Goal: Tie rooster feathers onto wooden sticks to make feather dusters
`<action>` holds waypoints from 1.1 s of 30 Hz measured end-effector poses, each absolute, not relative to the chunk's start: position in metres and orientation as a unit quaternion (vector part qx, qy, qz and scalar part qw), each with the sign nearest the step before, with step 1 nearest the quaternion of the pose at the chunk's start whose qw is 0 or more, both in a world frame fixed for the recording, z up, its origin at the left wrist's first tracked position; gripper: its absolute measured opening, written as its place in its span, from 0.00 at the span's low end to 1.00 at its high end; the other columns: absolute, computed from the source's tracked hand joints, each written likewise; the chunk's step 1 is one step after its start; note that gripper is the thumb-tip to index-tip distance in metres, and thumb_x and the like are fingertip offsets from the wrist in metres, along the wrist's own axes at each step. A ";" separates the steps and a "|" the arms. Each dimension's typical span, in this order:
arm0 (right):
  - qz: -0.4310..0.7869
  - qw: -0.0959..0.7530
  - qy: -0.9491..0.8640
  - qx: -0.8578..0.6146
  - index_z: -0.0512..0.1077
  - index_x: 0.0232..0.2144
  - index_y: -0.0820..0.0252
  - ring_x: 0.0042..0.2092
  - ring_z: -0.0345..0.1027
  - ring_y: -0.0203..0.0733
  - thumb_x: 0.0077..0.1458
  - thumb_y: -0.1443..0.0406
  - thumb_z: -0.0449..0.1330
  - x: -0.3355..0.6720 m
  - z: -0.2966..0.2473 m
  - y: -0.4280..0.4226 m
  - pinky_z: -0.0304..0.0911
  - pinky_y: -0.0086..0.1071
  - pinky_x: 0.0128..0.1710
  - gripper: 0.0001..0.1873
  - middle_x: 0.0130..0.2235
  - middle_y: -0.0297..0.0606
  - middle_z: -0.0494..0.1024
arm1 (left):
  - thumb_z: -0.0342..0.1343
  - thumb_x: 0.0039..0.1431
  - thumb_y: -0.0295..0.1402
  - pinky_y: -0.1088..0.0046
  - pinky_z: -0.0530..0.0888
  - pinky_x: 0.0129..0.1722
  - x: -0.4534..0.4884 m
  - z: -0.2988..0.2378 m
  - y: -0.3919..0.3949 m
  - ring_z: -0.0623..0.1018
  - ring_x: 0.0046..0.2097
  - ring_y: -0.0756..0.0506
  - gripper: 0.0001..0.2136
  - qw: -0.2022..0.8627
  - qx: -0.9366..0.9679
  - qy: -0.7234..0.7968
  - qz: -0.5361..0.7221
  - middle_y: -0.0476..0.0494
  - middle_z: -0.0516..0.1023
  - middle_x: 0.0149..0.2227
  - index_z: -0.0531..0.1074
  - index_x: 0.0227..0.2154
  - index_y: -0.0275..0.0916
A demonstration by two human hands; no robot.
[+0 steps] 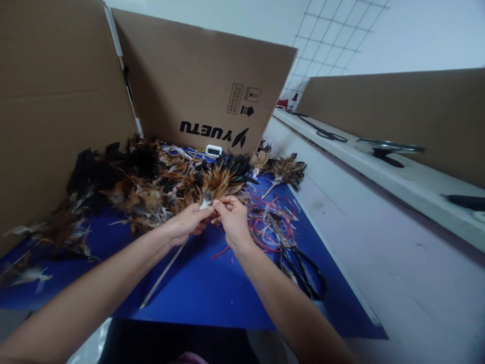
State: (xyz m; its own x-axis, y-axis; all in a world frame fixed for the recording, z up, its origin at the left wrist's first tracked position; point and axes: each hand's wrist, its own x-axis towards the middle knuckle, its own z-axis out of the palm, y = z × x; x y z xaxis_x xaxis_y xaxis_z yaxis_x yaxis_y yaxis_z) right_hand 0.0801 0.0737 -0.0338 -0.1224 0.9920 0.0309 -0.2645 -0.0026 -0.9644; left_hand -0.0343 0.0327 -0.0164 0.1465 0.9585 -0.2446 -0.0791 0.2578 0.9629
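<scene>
A feather duster point(217, 183) with brown and black feathers is between my two hands, over the blue table top point(212, 283). My left hand point(192, 220) is closed round its base, where the feathers meet a thin stick point(162, 278) that slants down toward the near edge. Thumb and fingers of my right hand point(232, 216) pinch at the white-bound feather base, right beside the left thumb. Whether a thread or feather end is in that pinch is too small to see. Loose brown and black feathers point(147, 194) are heaped behind and left of my hands.
Black-handled scissors point(303, 268) lie at the right among tangled red string point(265, 242). More feather bundles point(284, 172) rest near the right edge. A small white digital timer point(214, 151) stands at the back. Cardboard panels point(197, 81) wall the back and left. A ledge point(379, 167) holds other tools.
</scene>
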 end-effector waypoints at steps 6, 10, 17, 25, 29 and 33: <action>0.602 0.536 -0.451 -0.383 0.66 0.26 0.60 0.18 0.65 0.30 0.42 0.65 0.63 0.079 -0.032 0.072 0.66 0.24 0.16 0.09 0.19 0.26 0.71 | 0.56 0.53 0.47 0.79 0.45 0.19 -0.034 -0.008 0.029 0.51 0.20 0.57 0.17 0.606 0.459 0.513 0.398 0.57 0.56 0.20 0.62 0.25 0.37; 0.610 0.538 -0.440 -0.380 0.65 0.26 0.60 0.17 0.65 0.30 0.43 0.66 0.62 0.079 -0.030 0.071 0.65 0.23 0.16 0.08 0.18 0.25 0.71 | 0.54 0.55 0.44 0.80 0.49 0.19 -0.033 -0.005 0.028 0.54 0.20 0.56 0.15 0.576 0.468 0.546 0.389 0.56 0.57 0.19 0.62 0.26 0.37; 0.600 0.547 -0.445 -0.379 0.66 0.26 0.60 0.17 0.63 0.30 0.42 0.65 0.62 0.079 -0.031 0.073 0.62 0.23 0.14 0.08 0.18 0.25 0.70 | 0.55 0.54 0.45 0.81 0.50 0.18 -0.033 -0.009 0.031 0.54 0.19 0.57 0.15 0.547 0.488 0.546 0.406 0.56 0.58 0.20 0.62 0.27 0.37; 0.585 0.549 -0.453 -0.388 0.67 0.26 0.58 0.21 0.65 0.32 0.43 0.63 0.61 0.083 -0.030 0.074 0.58 0.23 0.15 0.07 0.20 0.27 0.71 | 0.62 0.47 0.44 0.83 0.48 0.16 -0.027 -0.003 0.032 0.54 0.18 0.58 0.17 0.543 0.435 0.563 0.446 0.57 0.58 0.20 0.63 0.27 0.37; 0.584 0.549 -0.455 -0.390 0.67 0.26 0.58 0.21 0.67 0.34 0.43 0.62 0.62 0.085 -0.028 0.075 0.58 0.23 0.15 0.08 0.20 0.28 0.71 | 0.59 0.49 0.48 0.84 0.47 0.16 -0.026 -0.002 0.033 0.54 0.17 0.59 0.19 0.559 0.406 0.558 0.461 0.55 0.60 0.21 0.66 0.29 0.36; 0.576 0.552 -0.460 -0.390 0.67 0.26 0.58 0.20 0.65 0.32 0.43 0.62 0.62 0.084 -0.030 0.076 0.56 0.23 0.14 0.08 0.20 0.27 0.71 | 0.62 0.45 0.51 0.84 0.48 0.16 -0.026 -0.004 0.032 0.54 0.18 0.60 0.22 0.552 0.418 0.548 0.469 0.55 0.60 0.22 0.67 0.29 0.35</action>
State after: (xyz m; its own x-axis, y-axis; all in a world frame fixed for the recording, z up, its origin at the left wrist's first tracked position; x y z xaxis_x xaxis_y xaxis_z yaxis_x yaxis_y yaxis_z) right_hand 0.0842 0.0755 -0.0298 -0.0861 0.9946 0.0576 -0.2769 0.0317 -0.9604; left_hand -0.0256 0.0317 -0.0044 -0.0419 0.9761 -0.2131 -0.0600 0.2104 0.9758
